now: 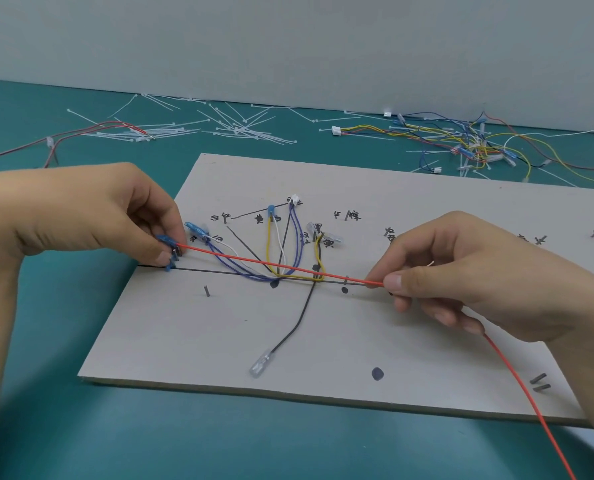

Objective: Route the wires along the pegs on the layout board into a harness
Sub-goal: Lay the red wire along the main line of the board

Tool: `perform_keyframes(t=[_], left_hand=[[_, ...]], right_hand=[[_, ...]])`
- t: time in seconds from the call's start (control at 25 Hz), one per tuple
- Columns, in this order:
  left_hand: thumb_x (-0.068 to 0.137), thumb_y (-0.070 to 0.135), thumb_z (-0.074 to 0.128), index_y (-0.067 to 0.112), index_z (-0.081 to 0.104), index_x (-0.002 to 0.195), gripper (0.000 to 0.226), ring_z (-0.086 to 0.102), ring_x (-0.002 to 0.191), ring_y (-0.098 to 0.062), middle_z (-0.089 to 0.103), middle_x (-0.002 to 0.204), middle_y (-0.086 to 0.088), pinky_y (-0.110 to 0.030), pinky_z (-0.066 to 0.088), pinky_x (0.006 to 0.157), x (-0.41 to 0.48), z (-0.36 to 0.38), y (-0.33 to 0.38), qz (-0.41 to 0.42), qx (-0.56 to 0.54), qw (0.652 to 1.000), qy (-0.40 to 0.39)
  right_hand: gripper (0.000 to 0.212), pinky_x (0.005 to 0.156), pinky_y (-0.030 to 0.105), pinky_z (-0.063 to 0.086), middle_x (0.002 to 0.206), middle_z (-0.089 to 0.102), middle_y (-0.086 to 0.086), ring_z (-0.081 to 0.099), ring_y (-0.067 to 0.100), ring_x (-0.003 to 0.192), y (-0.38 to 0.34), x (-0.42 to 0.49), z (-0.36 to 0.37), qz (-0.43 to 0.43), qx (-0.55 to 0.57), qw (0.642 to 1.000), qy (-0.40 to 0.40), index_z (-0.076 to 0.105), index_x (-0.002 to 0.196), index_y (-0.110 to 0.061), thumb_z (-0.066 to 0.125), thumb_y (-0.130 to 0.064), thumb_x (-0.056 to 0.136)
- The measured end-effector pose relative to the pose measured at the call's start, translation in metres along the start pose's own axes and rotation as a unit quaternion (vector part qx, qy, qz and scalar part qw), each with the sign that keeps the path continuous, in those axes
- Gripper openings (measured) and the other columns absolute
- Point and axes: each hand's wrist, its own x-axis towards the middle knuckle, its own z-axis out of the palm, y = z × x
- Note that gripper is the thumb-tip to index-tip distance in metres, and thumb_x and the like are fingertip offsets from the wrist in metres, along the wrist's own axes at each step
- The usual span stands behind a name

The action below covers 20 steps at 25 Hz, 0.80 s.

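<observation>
Fingers of the left hand [98, 216] pinch the blue plastic terminal [165, 239] of the red wire [278, 264] by the dark pegs [177, 252] at the left edge of the flat grey layout board [184, 341] (cardboard, I think). The right hand [462, 271] pinches the thin wire taut further right.

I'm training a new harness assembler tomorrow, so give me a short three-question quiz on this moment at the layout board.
1. True or false: the red wire is stretched across the layout board, pinched by both the left hand and the right hand.
2. Which colour of wire runs toward the board's near edge and ends in a clear terminal? A yellow, B black, C white.
3. What white items lie scattered on the table beyond the board's far left corner?
Key: 1 true; 2 B, the black wire; 3 white cable ties.
</observation>
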Motion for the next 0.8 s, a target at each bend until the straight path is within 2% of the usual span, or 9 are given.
perform_keyframes(t=[0.16,0.36,0.52,0.6,0.64,0.72,0.76,0.8], left_hand=[[0.041,0.083,0.084,0.038,0.080,0.087,0.065,0.066,0.059,-0.005,0.079,0.078,0.002,-0.020,0.051,0.049,-0.001,-0.001,0.000,-0.032,0.014,0.999,0.003],[0.044,0.086,0.081,0.038,0.079,0.080,0.060,0.063,0.057,-0.004,0.077,0.074,0.004,-0.019,0.049,0.050,-0.002,-0.002,-0.004,-0.056,0.034,0.998,0.004],[0.050,0.089,0.076,0.036,0.076,0.079,0.060,0.066,0.059,-0.008,0.076,0.072,0.002,-0.018,0.049,0.050,-0.013,-0.004,-0.005,-0.057,0.050,0.997,0.010],[0.049,0.091,0.073,0.035,0.074,0.076,0.062,0.069,0.058,-0.013,0.077,0.073,0.001,-0.021,0.050,0.046,-0.020,-0.008,0.000,-0.051,0.053,0.994,0.077],[0.050,0.090,0.073,0.032,0.075,0.078,0.065,0.068,0.055,-0.013,0.077,0.072,0.001,-0.023,0.050,0.045,-0.020,-0.009,0.002,-0.034,0.039,0.988,0.146],[0.060,0.077,0.077,0.026,0.074,0.082,0.056,0.064,0.053,-0.011,0.077,0.072,0.001,-0.024,0.050,0.054,-0.009,-0.005,0.008,0.004,-0.035,0.942,0.335],[0.066,0.067,0.078,0.026,0.074,0.082,0.044,0.063,0.055,-0.011,0.077,0.073,0.003,-0.024,0.049,0.057,0.004,0.003,0.013,0.020,-0.080,0.910,0.406],[0.073,0.056,0.079,0.025,0.074,0.081,0.032,0.063,0.055,-0.009,0.077,0.073,0.006,-0.023,0.048,0.057,0.017,0.015,0.021,0.032,-0.110,0.888,0.445]], right_hand=[[0.012,0.036,0.018,0.034,0.070,0.070,0.013,0.046,0.016,0.042,0.000,0.000,0.001,-0.005,0.004,1.000,0.010,0.081,0.090,-0.013,0.070,-0.014,0.085],[0.014,0.035,0.019,0.034,0.069,0.070,0.013,0.046,0.014,0.042,0.000,0.000,0.001,-0.003,0.008,1.000,0.015,0.081,0.088,-0.012,0.069,-0.007,0.091],[0.013,0.035,0.019,0.034,0.069,0.070,0.013,0.045,0.014,0.042,-0.001,0.000,0.001,-0.007,0.006,1.000,0.022,0.081,0.088,-0.013,0.068,-0.008,0.090],[0.013,0.035,0.019,0.034,0.069,0.069,0.012,0.045,0.014,0.041,-0.002,0.000,0.001,-0.011,0.008,1.000,0.028,0.081,0.088,-0.013,0.069,-0.010,0.088],[0.013,0.035,0.019,0.034,0.069,0.069,0.012,0.045,0.014,0.041,-0.001,0.000,0.000,-0.013,0.011,0.999,0.032,0.081,0.089,-0.013,0.068,-0.010,0.088],[0.014,0.035,0.019,0.034,0.068,0.069,0.011,0.046,0.014,0.041,-0.001,0.000,0.001,-0.013,0.014,0.999,0.035,0.081,0.089,-0.013,0.068,-0.008,0.091],[0.014,0.034,0.020,0.034,0.068,0.069,0.010,0.046,0.013,0.042,-0.001,0.000,0.002,-0.012,0.014,0.999,0.033,0.081,0.089,-0.013,0.068,-0.007,0.092],[0.014,0.035,0.020,0.034,0.068,0.069,0.010,0.046,0.013,0.042,-0.002,0.000,0.003,-0.011,0.013,0.999,0.030,0.080,0.089,-0.013,0.068,-0.008,0.092]])
